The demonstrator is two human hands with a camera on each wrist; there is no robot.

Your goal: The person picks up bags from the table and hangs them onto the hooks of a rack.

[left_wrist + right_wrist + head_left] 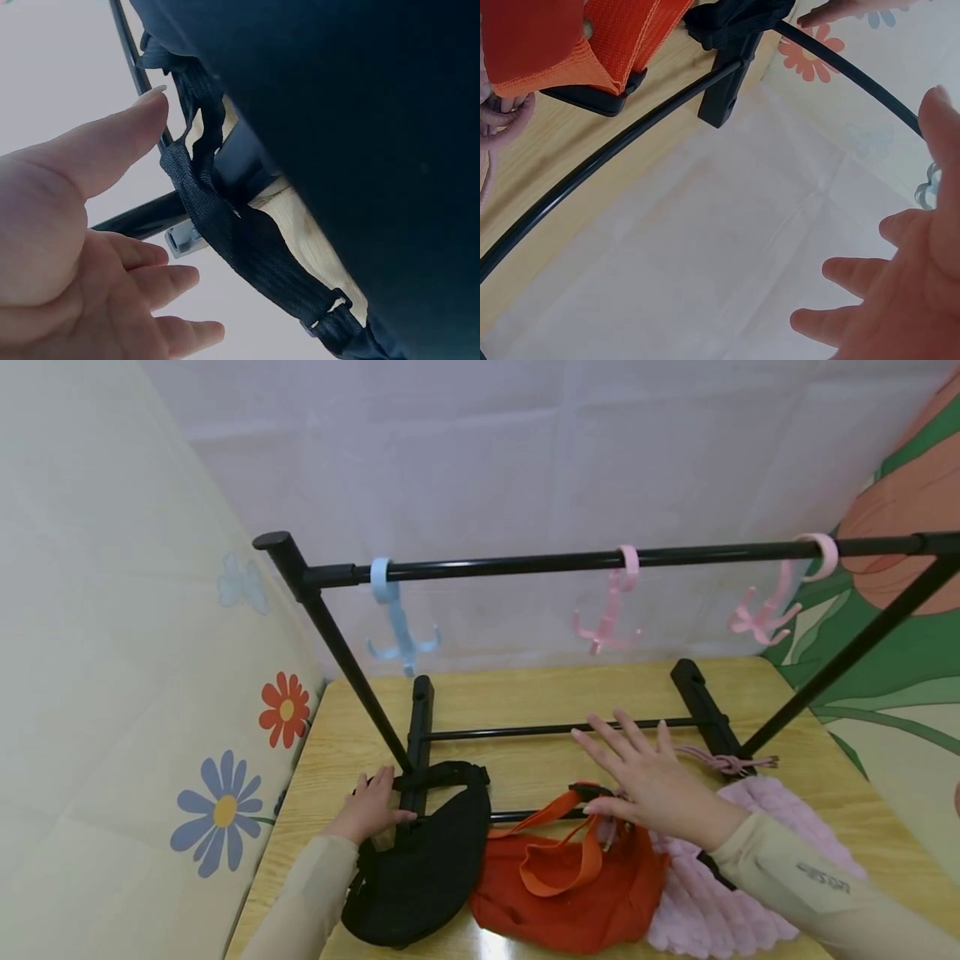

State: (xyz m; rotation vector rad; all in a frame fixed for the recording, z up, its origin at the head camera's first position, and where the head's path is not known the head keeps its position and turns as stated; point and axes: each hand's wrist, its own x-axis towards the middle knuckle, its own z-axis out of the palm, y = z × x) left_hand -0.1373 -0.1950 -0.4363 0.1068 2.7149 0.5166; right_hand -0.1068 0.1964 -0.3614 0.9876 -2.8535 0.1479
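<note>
My left hand [371,810] is at the left edge of a black crescent-shaped bag [431,877], fingers spread. In the left wrist view, the thumb and fingers stand apart beside the bag's black webbing strap [247,251], holding nothing. My right hand [667,793] hovers, fingers spread, over an orange-red fabric bag [562,902] with orange straps [558,885]. Partly under the right forearm lies a fluffy pink bag [690,906] with a pink cord [727,763]. Nothing is in the right hand's fingers [855,274] in the right wrist view.
A black rack stands on the wooden table [555,689]. From its top bar [495,565] hang a light blue hook [399,622] and two pink hooks, one in the middle [611,610] and one at right [768,606]. Lower bars cross behind the bags; walls enclose the table.
</note>
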